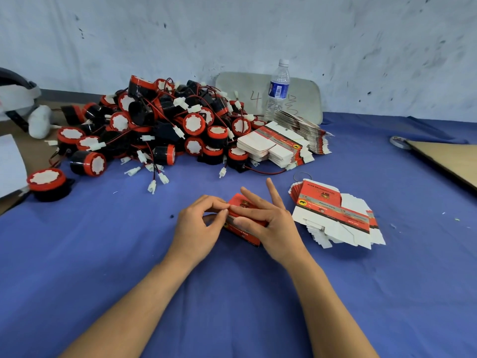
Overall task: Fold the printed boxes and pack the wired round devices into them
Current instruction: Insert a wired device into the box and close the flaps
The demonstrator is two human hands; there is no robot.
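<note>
A red printed box (241,229) lies on the blue cloth in front of me, between both hands. My left hand (200,223) curls its fingers and pinches the box's left edge. My right hand (268,220) lies over the box, thumb and forefinger on it, the other fingers spread and raised. A large pile of black-and-red round devices (160,127) with red wires and white plugs sits behind, at the left. A fanned stack of flat boxes (335,215) lies just right of my right hand. More flat boxes (278,146) are stacked further back.
A clear water bottle (277,91) stands at the back in front of a grey board (304,99). A brown cardboard sheet (449,161) and a tape roll (398,142) lie at the right. White objects (38,120) sit at the far left edge.
</note>
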